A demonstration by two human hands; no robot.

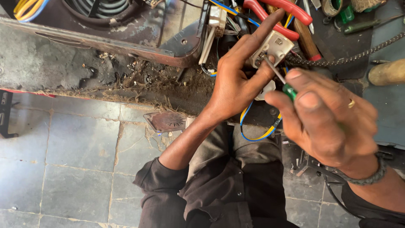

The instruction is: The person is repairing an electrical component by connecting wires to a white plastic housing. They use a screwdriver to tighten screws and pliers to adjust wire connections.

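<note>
1. We sit over a grimy, dust-caked workbench (63,63), its dark metal housing (126,38) scuffed and rusty at the lip, with a tiled stone floor (71,152) below.
2. Our left hand (236,84) grips a small white plastic electrical plug (274,48), thumb and curled fingers pinching its boxy body, forefinger stretched straight along it.
3. Our right hand (329,118) closes round a green-handled screwdriver (279,78); its thin steel shaft meets the plug's terminal face.
4. We judge the step to be working a terminal screw; the next move calls for a steady plug and a tip seated squarely.
5. Blue and yellow wires (253,131) loop beneath, glossy and limp.
6. Red-handled pliers (278,12) lie just behind.
</note>
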